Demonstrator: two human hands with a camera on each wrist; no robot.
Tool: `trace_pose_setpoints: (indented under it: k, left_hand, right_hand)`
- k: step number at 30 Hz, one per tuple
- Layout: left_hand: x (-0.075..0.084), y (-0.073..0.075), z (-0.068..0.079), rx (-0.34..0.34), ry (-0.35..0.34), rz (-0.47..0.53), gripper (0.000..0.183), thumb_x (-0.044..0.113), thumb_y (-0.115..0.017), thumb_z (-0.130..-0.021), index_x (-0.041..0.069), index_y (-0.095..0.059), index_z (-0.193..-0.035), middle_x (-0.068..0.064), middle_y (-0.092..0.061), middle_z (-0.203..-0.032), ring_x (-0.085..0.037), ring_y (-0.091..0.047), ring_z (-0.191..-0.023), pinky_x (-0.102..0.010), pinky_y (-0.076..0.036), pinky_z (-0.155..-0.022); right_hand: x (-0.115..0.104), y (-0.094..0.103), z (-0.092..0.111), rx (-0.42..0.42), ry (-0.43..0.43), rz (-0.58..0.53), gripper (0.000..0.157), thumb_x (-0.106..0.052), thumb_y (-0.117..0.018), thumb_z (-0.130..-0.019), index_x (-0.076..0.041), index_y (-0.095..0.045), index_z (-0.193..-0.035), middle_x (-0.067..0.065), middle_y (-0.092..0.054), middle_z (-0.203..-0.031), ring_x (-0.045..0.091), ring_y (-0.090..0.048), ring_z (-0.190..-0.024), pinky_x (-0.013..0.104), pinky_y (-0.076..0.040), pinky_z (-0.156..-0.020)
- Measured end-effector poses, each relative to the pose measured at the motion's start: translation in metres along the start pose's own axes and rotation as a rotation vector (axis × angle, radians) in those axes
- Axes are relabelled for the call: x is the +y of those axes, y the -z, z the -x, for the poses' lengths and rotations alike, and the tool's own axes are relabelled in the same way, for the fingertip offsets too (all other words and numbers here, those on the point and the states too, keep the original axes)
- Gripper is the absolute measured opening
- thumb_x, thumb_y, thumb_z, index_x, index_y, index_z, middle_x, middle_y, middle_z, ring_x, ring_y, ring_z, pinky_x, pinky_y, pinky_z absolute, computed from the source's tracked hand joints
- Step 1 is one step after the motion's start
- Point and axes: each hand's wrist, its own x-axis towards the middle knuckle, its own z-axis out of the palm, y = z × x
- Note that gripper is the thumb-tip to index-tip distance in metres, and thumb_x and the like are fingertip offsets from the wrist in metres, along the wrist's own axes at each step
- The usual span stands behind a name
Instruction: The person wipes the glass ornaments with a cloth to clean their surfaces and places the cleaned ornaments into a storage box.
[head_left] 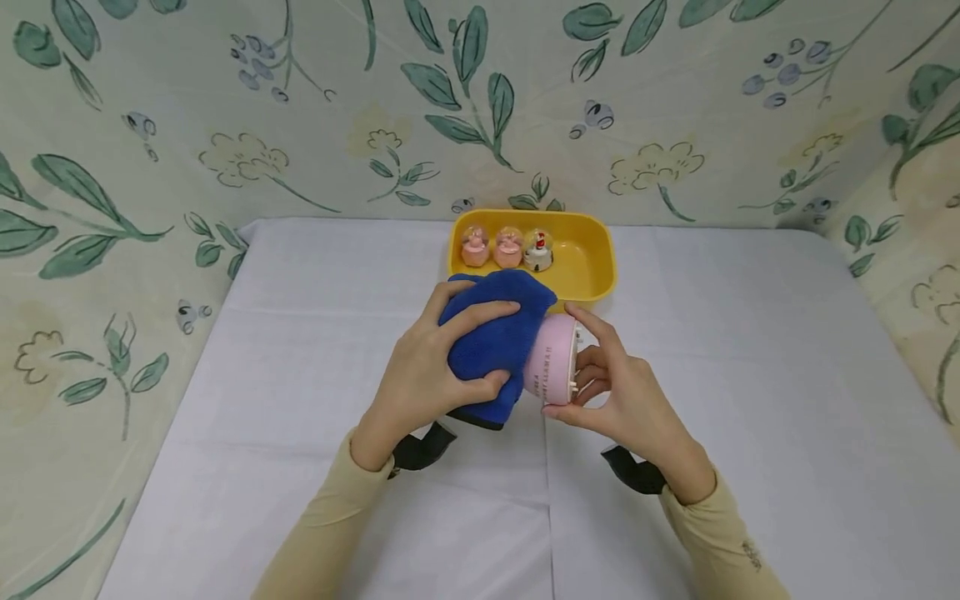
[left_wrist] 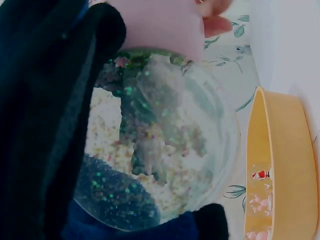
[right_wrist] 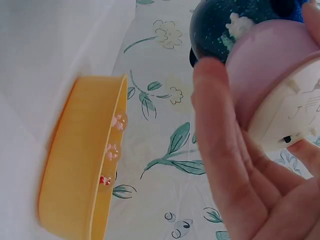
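Note:
A snow globe (head_left: 552,360) lies tipped on its side in the hands, its pink base with small lettering toward the right. In the left wrist view its clear dome (left_wrist: 175,115) shows glitter and a pale figure inside. My right hand (head_left: 637,396) grips the base by its edge, thumb below and fingers above and behind. A white underside (right_wrist: 295,107) with a small black switch faces the right palm. My left hand (head_left: 412,371) holds a blue cloth (head_left: 487,342) with dark edging around the dome, which the cloth hides in the head view.
Just beyond the hands stands a yellow tray (head_left: 592,287). Three little globes sit in its left part: two pink ones (head_left: 475,247) and a white-based one (head_left: 538,250) with a red figure. White cloth (head_left: 300,350) covers the table, and a floral curtain (head_left: 315,108) hangs behind.

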Motion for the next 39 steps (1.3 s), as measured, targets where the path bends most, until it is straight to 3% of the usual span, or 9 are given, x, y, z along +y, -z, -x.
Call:
trace_pose_setpoints:
  k: [3,6,9,13,15,17,25,32,39]
  left_hand:
    - [0.001,0.002,-0.001,-0.019,0.001,0.008,0.058,0.038,-0.074,-0.075,0.031,-0.057,-0.130,-0.005,-0.040,-0.134,-0.028,-0.050,-0.111,-0.048,-0.051,-0.084]
    - [0.003,0.002,-0.001,-0.018,0.004,-0.003,0.057,0.038,-0.073,-0.074,0.032,-0.058,-0.129,-0.005,-0.041,-0.133,-0.027,-0.051,-0.109,-0.046,-0.051,-0.083]
    - [0.005,0.000,-0.001,-0.017,0.001,-0.043,0.058,0.039,-0.074,-0.074,0.032,-0.058,-0.129,-0.006,-0.042,-0.133,-0.027,-0.051,-0.109,-0.046,-0.052,-0.082]
    - [0.007,-0.007,-0.001,-0.001,-0.027,-0.119,0.060,0.041,-0.076,-0.073,0.033,-0.057,-0.130,-0.009,-0.040,-0.136,-0.030,-0.050,-0.112,-0.046,-0.053,-0.081]
    - [0.006,-0.012,0.001,0.019,-0.052,-0.147,0.061,0.040,-0.076,-0.073,0.032,-0.056,-0.130,-0.010,-0.039,-0.138,-0.031,-0.048,-0.116,-0.046,-0.053,-0.080]
    - [0.005,-0.017,0.002,0.041,-0.074,-0.167,0.062,0.040,-0.076,-0.073,0.032,-0.056,-0.131,-0.010,-0.037,-0.139,-0.032,-0.047,-0.118,-0.046,-0.053,-0.081]
    - [0.002,-0.028,0.004,0.131,-0.096,-0.165,0.063,0.040,-0.077,-0.073,0.030,-0.054,-0.132,-0.012,-0.033,-0.143,-0.034,-0.044,-0.121,-0.047,-0.050,-0.087]
    - [-0.001,-0.027,0.003,0.195,-0.061,-0.100,0.065,0.038,-0.079,-0.074,0.030,-0.052,-0.133,-0.012,-0.029,-0.146,-0.035,-0.045,-0.122,-0.048,-0.047,-0.091]
    - [-0.005,-0.022,0.004,0.226,-0.037,-0.066,0.065,0.036,-0.079,-0.075,0.030,-0.051,-0.134,-0.010,-0.026,-0.147,-0.033,-0.040,-0.126,-0.049,-0.045,-0.093]
  right_hand:
    - [0.002,0.001,-0.002,0.039,0.102,0.079,0.101,-0.028,-0.088,-0.065,-0.016,-0.030,-0.147,0.008,-0.056,-0.118,0.013,-0.059,-0.093,0.028,-0.055,-0.066]
    - [0.005,0.000,-0.004,0.075,0.204,0.072,0.090,-0.047,-0.079,-0.070,-0.010,-0.039,-0.142,0.010,-0.045,-0.137,0.021,-0.050,-0.110,0.031,-0.055,-0.071]
    - [0.007,-0.002,-0.005,0.126,0.220,0.025,0.087,-0.053,-0.075,-0.072,-0.006,-0.044,-0.137,0.010,-0.050,-0.134,0.022,-0.054,-0.104,0.029,-0.055,-0.072]
    - [0.008,-0.006,-0.003,0.200,0.097,-0.102,0.083,-0.021,-0.089,-0.066,-0.007,-0.048,-0.136,0.009,-0.057,-0.123,0.019,-0.059,-0.085,0.023,-0.054,-0.068]
    - [0.008,-0.008,-0.002,0.227,0.019,-0.183,0.079,-0.003,-0.085,-0.066,-0.008,-0.049,-0.136,0.010,-0.060,-0.114,0.019,-0.060,-0.078,0.023,-0.055,-0.066]
    - [0.007,-0.010,-0.001,0.244,-0.063,-0.266,0.071,0.004,-0.078,-0.070,-0.008,-0.050,-0.135,0.012,-0.060,-0.107,0.019,-0.063,-0.074,0.025,-0.056,-0.065]
    - [0.007,-0.012,-0.004,0.282,-0.322,-0.443,0.044,-0.015,-0.058,-0.084,-0.002,-0.053,-0.125,0.015,-0.064,-0.095,0.018,-0.065,-0.066,0.028,-0.055,-0.056]
    - [0.007,-0.016,-0.003,0.269,-0.360,-0.595,0.040,-0.021,-0.051,-0.087,0.001,-0.048,-0.121,0.013,-0.066,-0.092,0.021,-0.066,-0.070,0.033,-0.057,-0.058]
    - [0.007,-0.018,-0.001,0.278,-0.394,-0.596,0.039,-0.021,-0.050,-0.089,0.000,-0.045,-0.122,0.013,-0.064,-0.095,0.021,-0.067,-0.070,0.032,-0.057,-0.062]
